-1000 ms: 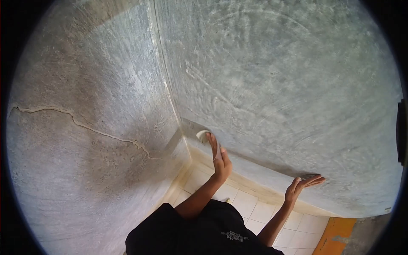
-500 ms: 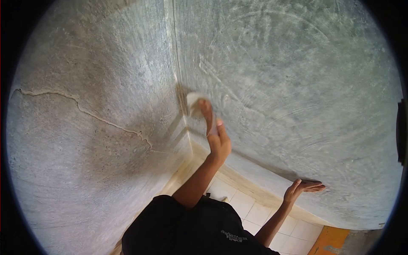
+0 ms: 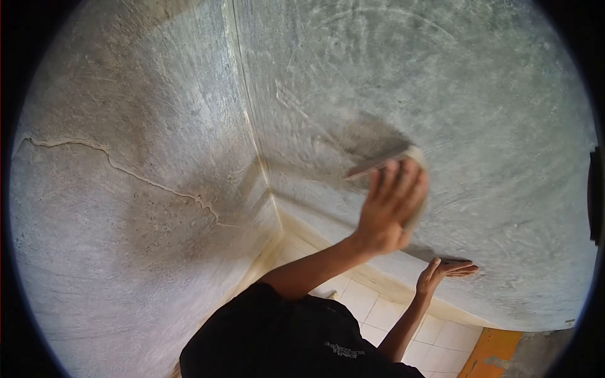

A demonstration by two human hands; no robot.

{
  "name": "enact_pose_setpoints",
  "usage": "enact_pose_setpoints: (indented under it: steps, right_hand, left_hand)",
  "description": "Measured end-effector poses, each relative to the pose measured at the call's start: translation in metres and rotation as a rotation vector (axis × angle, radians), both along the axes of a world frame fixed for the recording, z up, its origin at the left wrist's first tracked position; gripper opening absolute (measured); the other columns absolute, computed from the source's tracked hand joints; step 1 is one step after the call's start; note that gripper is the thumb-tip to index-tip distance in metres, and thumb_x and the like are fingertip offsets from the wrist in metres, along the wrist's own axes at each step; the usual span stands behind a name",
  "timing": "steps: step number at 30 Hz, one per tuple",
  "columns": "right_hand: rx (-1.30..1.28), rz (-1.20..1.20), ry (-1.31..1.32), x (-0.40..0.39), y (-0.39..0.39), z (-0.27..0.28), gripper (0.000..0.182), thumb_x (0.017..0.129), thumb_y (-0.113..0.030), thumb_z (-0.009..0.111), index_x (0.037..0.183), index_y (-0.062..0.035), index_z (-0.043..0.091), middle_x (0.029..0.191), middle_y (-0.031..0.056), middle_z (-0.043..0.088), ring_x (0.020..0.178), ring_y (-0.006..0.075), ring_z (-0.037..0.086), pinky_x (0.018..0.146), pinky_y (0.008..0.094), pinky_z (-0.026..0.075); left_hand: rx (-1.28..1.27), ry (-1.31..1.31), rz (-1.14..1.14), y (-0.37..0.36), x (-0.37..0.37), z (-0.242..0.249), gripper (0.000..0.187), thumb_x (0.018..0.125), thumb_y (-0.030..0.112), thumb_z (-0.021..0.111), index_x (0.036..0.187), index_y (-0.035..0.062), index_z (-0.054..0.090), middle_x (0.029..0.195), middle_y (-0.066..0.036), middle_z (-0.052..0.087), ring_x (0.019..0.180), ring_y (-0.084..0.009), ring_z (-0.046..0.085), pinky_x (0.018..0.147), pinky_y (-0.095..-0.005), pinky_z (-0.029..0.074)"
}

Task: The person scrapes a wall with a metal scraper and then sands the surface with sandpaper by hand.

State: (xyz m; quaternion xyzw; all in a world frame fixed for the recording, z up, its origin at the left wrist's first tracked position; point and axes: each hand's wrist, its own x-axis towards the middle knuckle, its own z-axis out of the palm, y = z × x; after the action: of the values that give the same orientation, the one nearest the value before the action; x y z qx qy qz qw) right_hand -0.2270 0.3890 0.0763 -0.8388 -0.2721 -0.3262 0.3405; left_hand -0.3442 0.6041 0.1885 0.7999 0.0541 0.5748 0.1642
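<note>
A thin pale sheet point(image 3: 414, 153), blurred by motion, is in my left hand point(image 3: 392, 205), with the fingers bent over it against the grey wall point(image 3: 491, 126) right of the corner. One brownish edge of the sheet sticks out to the left of the fingertips; its exact material is unclear. Lower and farther right, my right hand point(image 3: 446, 271) lies against the same wall. Its fingers are stretched out to the right, the thumb is apart, and nothing shows in it.
The left wall point(image 3: 82, 208) carries a long, raised, jagged crack line point(image 3: 151, 179). Both walls meet in a pale corner seam point(image 3: 252, 135). Below are white floor tiles point(image 3: 360, 299) and an orange panel point(image 3: 490, 353) at the lower right. A dark object point(image 3: 594, 195) sits at the right edge.
My left hand has moved right along the wall with the sheet, away from the corner. My right hand has stayed nearly in place. The view has shifted slightly.
</note>
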Motion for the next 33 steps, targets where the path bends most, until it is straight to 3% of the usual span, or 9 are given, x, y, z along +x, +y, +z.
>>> enact_pose_setpoints:
  steps: [4, 7, 11, 14, 15, 20, 22, 26, 33]
  right_hand:
    - [-0.03, 0.03, 0.062, 0.003, -0.01, -0.003, 0.091, 0.095, -0.061, 0.028, 0.145, -0.0025, -0.021, 0.149, 0.0214, -0.031, 0.137, 0.0367, -0.031, 0.107, 0.056, -0.02]
    - [-0.023, 0.083, 0.107, -0.002, -0.011, 0.0, 0.091, 0.095, -0.061, 0.028, 0.146, -0.0025, -0.021, 0.149, 0.0218, -0.032, 0.137, 0.0376, -0.032, 0.106, 0.0562, -0.021]
    - [-0.042, 0.118, 0.135, -0.005, -0.016, 0.004, 0.092, 0.095, -0.061, 0.029, 0.146, -0.0021, -0.02, 0.148, 0.0225, -0.032, 0.136, 0.0384, -0.032, 0.106, 0.0564, -0.021]
    - [-0.061, 0.163, 0.16, -0.004, -0.02, 0.005, 0.092, 0.095, -0.061, 0.03, 0.146, -0.0018, -0.02, 0.148, 0.0231, -0.032, 0.136, 0.0389, -0.032, 0.106, 0.0565, -0.021]
    - [-0.049, 0.169, 0.16, -0.002, -0.021, 0.003, 0.094, 0.094, -0.062, 0.031, 0.146, -0.0014, -0.019, 0.147, 0.025, -0.033, 0.136, 0.0403, -0.033, 0.105, 0.0573, -0.02]
    - [-0.086, 0.202, 0.202, 0.001, -0.031, 0.0, 0.098, 0.092, -0.066, 0.032, 0.146, -0.0006, -0.019, 0.146, 0.0278, -0.032, 0.135, 0.0421, -0.033, 0.105, 0.0589, -0.02]
    - [-0.092, 0.253, 0.207, 0.003, -0.036, -0.001, 0.097, 0.092, -0.066, 0.03, 0.146, -0.0003, -0.018, 0.146, 0.0293, -0.031, 0.135, 0.0433, -0.032, 0.105, 0.0595, -0.02]
    - [-0.164, 0.348, 0.228, 0.008, -0.048, 0.001, 0.093, 0.094, -0.064, 0.03, 0.147, -0.0022, -0.016, 0.143, 0.0332, -0.033, 0.131, 0.0486, -0.034, 0.102, 0.0637, -0.021]
    - [-0.226, 0.472, 0.265, 0.01, -0.066, 0.004, 0.091, 0.095, -0.06, 0.034, 0.148, -0.0004, -0.009, 0.144, 0.0337, -0.03, 0.131, 0.0497, -0.035, 0.101, 0.0637, -0.021]
  left_hand:
    - [-0.038, -0.154, -0.13, -0.011, 0.012, -0.02, 0.054, 0.098, 0.02, 0.04, 0.144, -0.0043, 0.03, 0.151, -0.029, 0.019, 0.142, -0.0459, 0.01, 0.113, -0.0567, 0.004]
    - [-0.337, -0.269, 0.188, 0.016, 0.015, -0.039, 0.058, 0.102, 0.031, 0.033, 0.147, -0.0026, 0.022, 0.155, -0.025, 0.011, 0.145, -0.038, 0.004, 0.115, -0.0505, 0.001]
    - [-1.061, -0.653, 0.006, 0.035, -0.017, -0.011, 0.062, 0.104, 0.029, 0.031, 0.147, -0.0071, 0.006, 0.156, -0.021, 0.003, 0.145, -0.0308, 0.002, 0.118, -0.0396, 0.006]
    - [-0.801, -0.494, 0.296, 0.042, -0.009, -0.013, 0.058, 0.104, 0.028, 0.029, 0.146, -0.0085, 0.014, 0.154, -0.024, 0.012, 0.143, -0.0348, 0.016, 0.117, -0.0425, 0.015]
    - [-0.818, -0.398, 0.251, 0.025, -0.009, 0.001, 0.06, 0.104, 0.029, 0.029, 0.146, -0.0087, 0.008, 0.156, -0.022, 0.003, 0.145, -0.0316, 0.004, 0.118, -0.0422, 0.006]
    - [-0.07, -0.181, 0.029, -0.046, 0.036, 0.002, 0.055, 0.097, 0.027, 0.041, 0.14, -0.0063, 0.035, 0.149, -0.024, 0.028, 0.14, -0.0381, 0.024, 0.114, -0.0542, 0.012]
    - [0.143, 0.078, -0.177, -0.074, 0.04, -0.004, 0.056, 0.093, 0.022, 0.047, 0.142, -0.0033, 0.035, 0.15, -0.029, 0.024, 0.142, -0.0447, 0.012, 0.113, -0.057, 0.004]
    - [0.113, -0.042, -0.028, -0.07, 0.049, -0.007, 0.055, 0.093, 0.021, 0.046, 0.142, -0.0028, 0.036, 0.151, -0.028, 0.023, 0.143, -0.0439, 0.009, 0.114, -0.0541, -0.001]
    - [-0.548, -0.486, 0.238, 0.007, 0.015, 0.03, 0.067, 0.102, 0.041, 0.027, 0.148, -0.0043, 0.01, 0.156, -0.021, 0.007, 0.145, -0.0309, 0.004, 0.117, -0.0439, 0.0]
